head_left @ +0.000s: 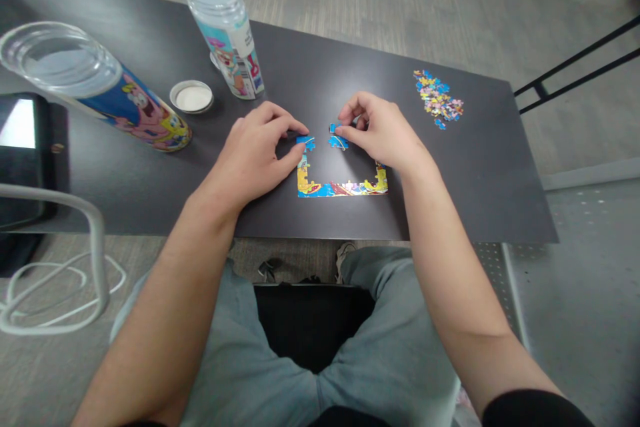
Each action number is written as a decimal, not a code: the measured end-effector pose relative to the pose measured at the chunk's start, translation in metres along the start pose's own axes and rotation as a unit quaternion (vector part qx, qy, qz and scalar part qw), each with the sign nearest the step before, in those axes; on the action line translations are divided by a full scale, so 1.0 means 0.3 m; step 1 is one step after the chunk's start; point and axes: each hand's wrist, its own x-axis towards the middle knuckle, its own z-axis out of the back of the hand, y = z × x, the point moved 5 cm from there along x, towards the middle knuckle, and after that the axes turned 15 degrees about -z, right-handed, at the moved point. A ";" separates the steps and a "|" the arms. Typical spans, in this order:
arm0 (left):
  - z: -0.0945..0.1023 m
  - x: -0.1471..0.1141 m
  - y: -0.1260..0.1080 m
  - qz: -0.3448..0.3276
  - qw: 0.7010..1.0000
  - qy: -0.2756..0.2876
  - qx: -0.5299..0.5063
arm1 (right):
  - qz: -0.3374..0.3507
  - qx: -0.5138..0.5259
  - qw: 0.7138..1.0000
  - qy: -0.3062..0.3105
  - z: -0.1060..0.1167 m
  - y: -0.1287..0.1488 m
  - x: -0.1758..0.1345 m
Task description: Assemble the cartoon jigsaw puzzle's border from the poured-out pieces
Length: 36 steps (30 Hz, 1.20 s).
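A partly joined jigsaw puzzle frame [343,189] lies on the dark table, its bottom edge and two sides linked together. My left hand [260,150] rests at its upper left corner, fingers apart, fingertips touching a blue corner piece [306,142]. Over the top side, my right hand [375,127] pinches a small blue puzzle piece [333,128] between thumb and finger. Just below that pinch lies another blue piece [339,142], with a gap between it and the left corner. The right hand hides the upper right part of the frame.
A pile of loose puzzle pieces [440,99] sits at the right. On the left stand two clear-topped cartoon canisters, a tall one [150,110] and another [233,47], with a round lid [191,97] between them. A black device [25,160] and white cable [95,233] lie far left.
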 end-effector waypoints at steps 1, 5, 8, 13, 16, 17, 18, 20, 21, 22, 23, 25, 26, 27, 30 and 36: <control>0.000 0.000 0.001 -0.001 1.000 -0.002 0.000 | 0.002 0.002 1.000 0.000 0.003 -0.004 0.002; 0.002 -0.002 0.005 0.001 1.000 -0.009 -0.007 | -0.001 0.010 1.000 -0.028 0.061 -0.049 0.016; 0.002 -0.003 0.005 -0.002 1.000 -0.008 -0.012 | -0.013 0.027 0.997 -0.065 0.149 -0.109 0.019; 0.002 -0.004 0.006 0.002 1.000 -0.010 -0.016 | -0.017 0.011 0.999 -0.033 0.219 -0.199 0.007; 0.001 -0.005 0.006 0.001 1.000 -0.013 -0.017 | -0.013 0.009 1.000 -0.024 0.212 -0.219 0.008; 0.002 -0.005 0.006 0.001 1.000 -0.013 -0.017 | -0.015 0.008 1.000 -0.027 0.208 -0.222 0.011; 0.002 -0.005 0.006 0.001 1.000 -0.014 -0.016 | -0.019 0.007 0.999 -0.030 0.205 -0.225 0.014; 0.002 -0.004 0.005 0.001 1.000 -0.012 -0.013 | -0.031 0.006 0.999 -0.031 0.196 -0.229 0.020; 0.002 -0.004 0.004 0.000 1.000 -0.010 -0.012 | -0.037 0.007 0.999 -0.028 0.191 -0.232 0.022; 0.002 -0.003 0.004 -0.001 1.000 -0.009 -0.012 | -0.042 0.011 0.999 -0.023 0.186 -0.235 0.024; 0.002 -0.003 0.003 -0.002 1.000 -0.008 -0.012 | -0.046 0.016 0.999 -0.018 0.181 -0.238 0.025; 0.001 -0.002 0.003 -0.005 1.000 -0.008 -0.011 | -0.050 0.029 0.998 -0.008 0.171 -0.239 0.024; 0.000 -0.002 0.004 -0.005 1.000 -0.009 -0.010 | -0.049 0.036 0.998 -0.003 0.167 -0.236 0.022; 0.000 -0.002 0.005 -0.004 1.000 -0.010 -0.009 | -0.046 0.043 0.998 0.002 0.164 -0.228 0.020; -0.001 -0.003 0.006 -0.001 1.000 -0.012 -0.009 | -0.029 0.064 0.997 0.018 0.155 -0.179 0.008; -0.002 -0.002 0.000 0.001 1.000 -0.003 -0.009 | -0.002 0.112 0.992 0.060 0.079 -0.019 -0.026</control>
